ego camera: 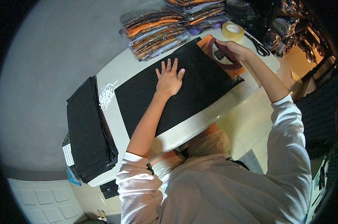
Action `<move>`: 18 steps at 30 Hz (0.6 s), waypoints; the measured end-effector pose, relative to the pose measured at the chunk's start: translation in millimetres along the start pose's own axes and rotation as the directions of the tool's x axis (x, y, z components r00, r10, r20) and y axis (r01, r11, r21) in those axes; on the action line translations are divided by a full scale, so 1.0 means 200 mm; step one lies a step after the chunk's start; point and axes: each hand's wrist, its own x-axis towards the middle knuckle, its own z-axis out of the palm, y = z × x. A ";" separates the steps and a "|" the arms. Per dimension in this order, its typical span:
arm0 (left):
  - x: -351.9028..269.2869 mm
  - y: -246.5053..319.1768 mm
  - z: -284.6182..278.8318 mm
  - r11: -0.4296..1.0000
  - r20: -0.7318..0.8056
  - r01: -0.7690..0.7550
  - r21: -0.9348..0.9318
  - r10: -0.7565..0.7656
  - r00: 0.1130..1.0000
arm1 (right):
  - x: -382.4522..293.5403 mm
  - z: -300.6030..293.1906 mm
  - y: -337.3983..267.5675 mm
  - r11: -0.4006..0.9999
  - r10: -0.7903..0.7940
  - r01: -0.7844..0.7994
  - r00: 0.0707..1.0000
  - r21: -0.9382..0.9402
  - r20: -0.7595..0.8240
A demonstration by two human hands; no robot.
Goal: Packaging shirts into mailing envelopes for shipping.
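A dark black cloth rectangle lies flat and slanted across the white table. At its far right end, an orange fabric part carries a maroon round neckband, with a dark tag inside the opening. My left hand rests palm down on the black cloth, fingers spread, holding nothing. The neckband's upper edge is pinched between the thumb and fingers of my right hand. Whether the black cloth and the orange part are one garment, I cannot tell.
Bagged folded garments are stacked at the table's back edge. A clear tape roll and black-handled scissors lie at far right. On the left are a bunch of white strings and a black cloth stack.
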 end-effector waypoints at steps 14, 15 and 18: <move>-0.05 0.01 -0.06 0.941 -0.325 -0.117 -0.318 0.008 0.946 | 0.13 0.26 0.07 0.935 -0.100 0.079 0.994 -0.345 -0.041; -0.05 0.02 -0.06 0.930 -0.357 -0.134 -0.341 0.003 0.934 | 0.14 0.27 0.07 0.933 -0.076 0.065 0.997 -0.354 -0.017; -0.08 -0.02 -0.08 0.913 -0.409 -0.150 -0.379 -0.020 0.912 | 0.04 0.41 0.01 0.683 -0.411 0.292 0.912 -0.669 -0.021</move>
